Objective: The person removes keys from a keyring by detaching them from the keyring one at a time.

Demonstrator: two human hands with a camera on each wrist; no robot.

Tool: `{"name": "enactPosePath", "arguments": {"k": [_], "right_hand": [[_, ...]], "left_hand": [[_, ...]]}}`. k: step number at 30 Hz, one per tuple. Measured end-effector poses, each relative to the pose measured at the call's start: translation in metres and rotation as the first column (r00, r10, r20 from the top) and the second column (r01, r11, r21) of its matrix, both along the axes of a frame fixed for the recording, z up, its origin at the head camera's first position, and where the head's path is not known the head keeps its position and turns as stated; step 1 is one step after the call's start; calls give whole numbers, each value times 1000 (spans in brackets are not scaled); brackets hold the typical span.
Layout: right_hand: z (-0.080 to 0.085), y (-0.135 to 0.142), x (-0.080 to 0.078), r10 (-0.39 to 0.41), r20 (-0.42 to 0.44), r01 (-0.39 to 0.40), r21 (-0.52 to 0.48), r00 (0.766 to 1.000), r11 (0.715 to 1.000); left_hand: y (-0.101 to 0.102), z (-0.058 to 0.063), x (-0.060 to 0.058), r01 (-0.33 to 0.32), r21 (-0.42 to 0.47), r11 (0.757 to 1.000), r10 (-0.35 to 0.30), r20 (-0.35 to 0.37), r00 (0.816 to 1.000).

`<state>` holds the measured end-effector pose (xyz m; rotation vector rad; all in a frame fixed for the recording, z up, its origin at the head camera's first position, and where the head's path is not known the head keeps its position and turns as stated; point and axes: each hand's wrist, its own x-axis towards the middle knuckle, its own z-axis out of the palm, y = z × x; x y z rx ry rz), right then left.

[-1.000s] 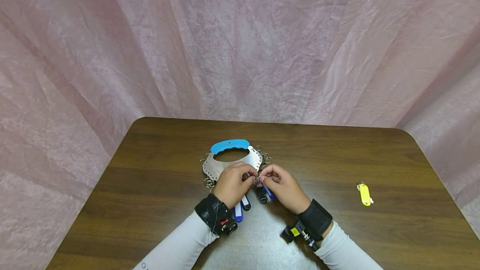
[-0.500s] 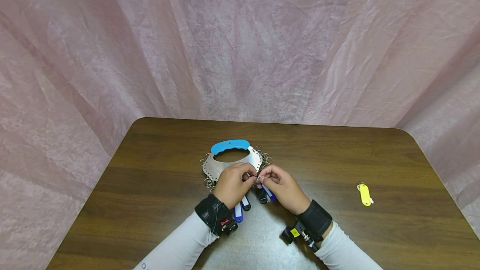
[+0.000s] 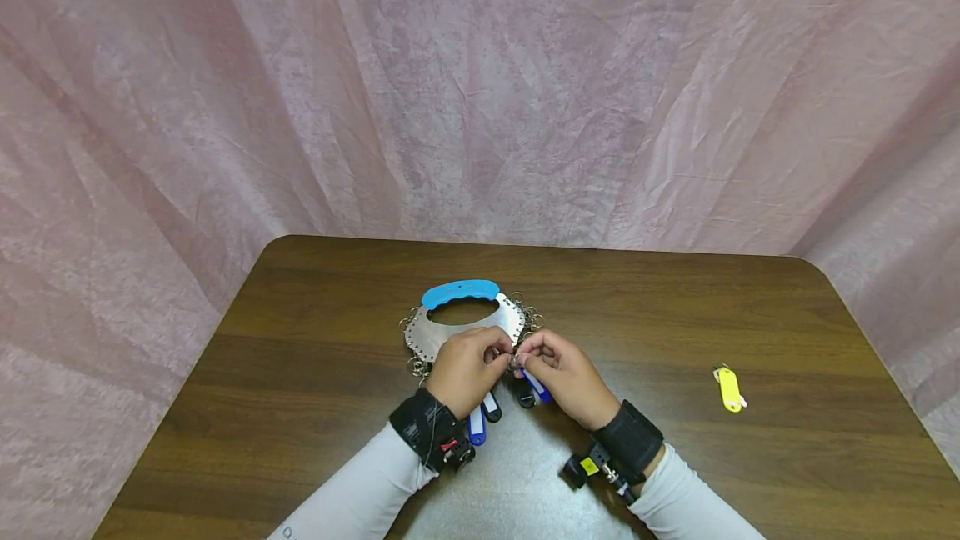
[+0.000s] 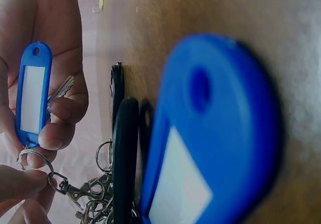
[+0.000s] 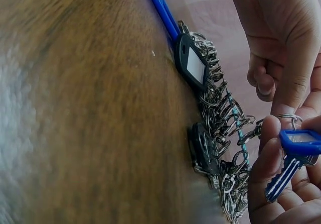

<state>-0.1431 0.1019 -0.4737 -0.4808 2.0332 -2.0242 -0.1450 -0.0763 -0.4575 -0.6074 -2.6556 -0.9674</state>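
Observation:
At the near right edge of a metal key holder plate (image 3: 438, 336) with a blue handle (image 3: 460, 291), both hands work close together. My left hand (image 3: 467, 367) pinches a key ring (image 4: 37, 155) where it meets a small snap hook (image 4: 75, 191) on the plate. Opposite it, my right hand (image 3: 566, 382) holds a key (image 5: 283, 176) and its blue key tag (image 4: 33, 96), which hang on that ring. The left wrist view shows the tag's white label facing the camera. Whether the ring is fully through the hook's loop I cannot tell.
Around the plate hang several other snap hooks and rings. A blue tag (image 3: 477, 425) and black tags (image 3: 525, 392) lie below the hands. Off to the right is a yellow key tag (image 3: 730, 390) on the brown table (image 3: 315, 340). A pink curtain (image 3: 480, 90) hangs behind.

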Motion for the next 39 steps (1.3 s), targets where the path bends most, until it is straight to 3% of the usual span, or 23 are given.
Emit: {"name": "enactPosePath", "arguments": {"k": [11, 23, 39], "right_hand": [[28, -4, 10, -4, -30, 6, 63, 1000, 998], [28, -4, 10, -4, -41, 8, 88, 999, 996], [24, -5, 11, -10, -38, 13, 85, 999, 996]], "left_hand": [[-1, -1, 1, 43, -22, 999, -43, -12, 999], [-1, 1, 3, 80, -75, 994, -82, -21, 996], [-3, 3, 2, 64, -188, 980, -83, -90, 993]]}}
